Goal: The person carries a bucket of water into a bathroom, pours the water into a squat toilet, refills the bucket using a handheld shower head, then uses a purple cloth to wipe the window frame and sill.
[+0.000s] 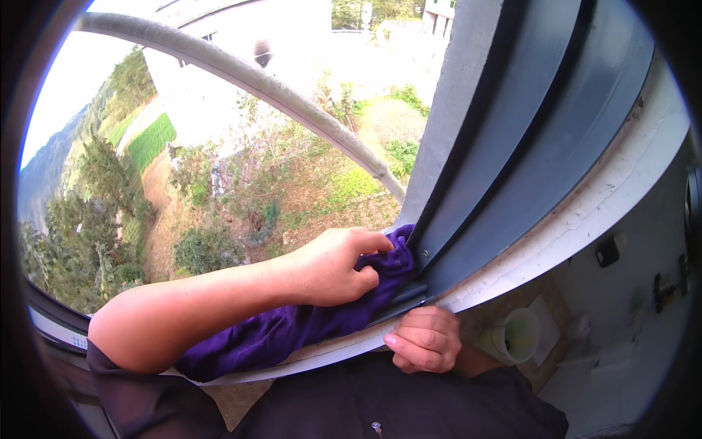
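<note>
My left hand [345,266] reaches in from the left with its fingers bent into a purple cloth [403,252]. The cloth is bunched into the lower corner of a dark grey metal window frame [477,203]. From there it trails along the window track [397,300] and sill, partly under my forearm. My right hand [428,340] is curled closed against the white inner edge of the sill [351,351], just below the corner. Nothing shows between its fingers, though its palm is hidden.
Outside the opening, a pale curved pole [258,82] crosses above a garden slope with bushes [208,247]. A white building [236,33] stands beyond. Indoors at lower right, a pale bucket [518,335] is on the floor. Dirt specks line the white wall edge [598,208].
</note>
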